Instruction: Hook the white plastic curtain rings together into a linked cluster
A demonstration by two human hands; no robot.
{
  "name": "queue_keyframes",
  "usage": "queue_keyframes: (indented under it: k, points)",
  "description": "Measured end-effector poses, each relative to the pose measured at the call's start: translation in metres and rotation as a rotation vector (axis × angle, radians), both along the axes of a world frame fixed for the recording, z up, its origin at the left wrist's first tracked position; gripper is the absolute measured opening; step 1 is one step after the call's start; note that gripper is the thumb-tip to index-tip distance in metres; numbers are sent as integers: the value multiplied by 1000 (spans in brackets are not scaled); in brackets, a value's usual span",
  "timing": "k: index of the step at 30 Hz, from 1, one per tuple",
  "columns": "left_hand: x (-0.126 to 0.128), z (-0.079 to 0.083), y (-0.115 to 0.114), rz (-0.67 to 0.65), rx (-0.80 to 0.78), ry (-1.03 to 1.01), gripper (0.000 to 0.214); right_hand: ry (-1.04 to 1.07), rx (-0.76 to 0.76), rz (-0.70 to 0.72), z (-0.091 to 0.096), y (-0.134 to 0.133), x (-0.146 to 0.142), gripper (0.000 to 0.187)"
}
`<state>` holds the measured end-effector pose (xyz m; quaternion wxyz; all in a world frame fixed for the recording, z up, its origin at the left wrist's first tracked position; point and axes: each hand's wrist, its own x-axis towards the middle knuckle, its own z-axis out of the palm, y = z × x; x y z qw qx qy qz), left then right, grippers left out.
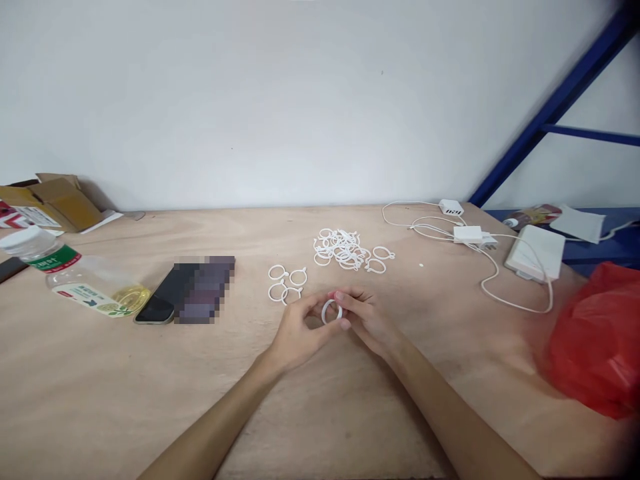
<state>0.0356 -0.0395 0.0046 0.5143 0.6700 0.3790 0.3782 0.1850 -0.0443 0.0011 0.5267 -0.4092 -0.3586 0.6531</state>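
Observation:
Between my two hands, above the front-middle of the table, is a small white plastic ring [325, 313]. My left hand [299, 331] curls around its left and lower side, thumb along the bottom. At the ring's right edge, my right hand [367, 319] pinches it between thumb and fingers. Just beyond my left hand lie several white rings with small tabs [278, 292], set apart from the rest. A loose pile of similar white rings [345, 250] sits farther back, with a couple lying at its right side.
At left are a clear plastic bottle [85, 280] lying tilted, a phone [163, 293] partly blurred out, and an open cardboard box [65, 200]. White chargers [467, 235] with cables, a white box [537, 252] and a red plastic bag [597, 340] occupy the right. A blue metal frame [550, 113] stands behind.

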Motion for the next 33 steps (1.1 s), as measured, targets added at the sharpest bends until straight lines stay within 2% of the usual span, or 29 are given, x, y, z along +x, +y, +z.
queue_keyframes:
  k: [2, 7, 17, 20, 23, 27, 30, 33]
  points:
    - [0, 0, -1, 51, 37, 25, 33, 44, 16, 31, 2, -1, -1, 17]
    - [0, 1, -5, 131, 180, 62, 32, 141, 47, 87, 6, -1, -3, 17]
    - [-1, 3, -9, 135, 314, 240, 21, -200, 185, 1, -6, -3, -5, 20]
    - [-5, 3, -4, 106, 365, 335, 19, -308, 228, -69, -8, -2, -7, 21]
    - [-13, -1, 4, 171, 504, 505, 23, -587, 293, -250, -11, 5, 1, 22]
    - [-23, -10, 12, 308, 659, 810, 33, -1227, 365, -556, -22, 17, 32, 28]
    - [-26, -13, 15, 349, 641, 968, 36, -1611, 231, -578, -29, 21, 50, 35]
    - [-27, -14, 16, 350, 625, 988, 42, -1734, 162, -525, -32, 21, 55, 24]
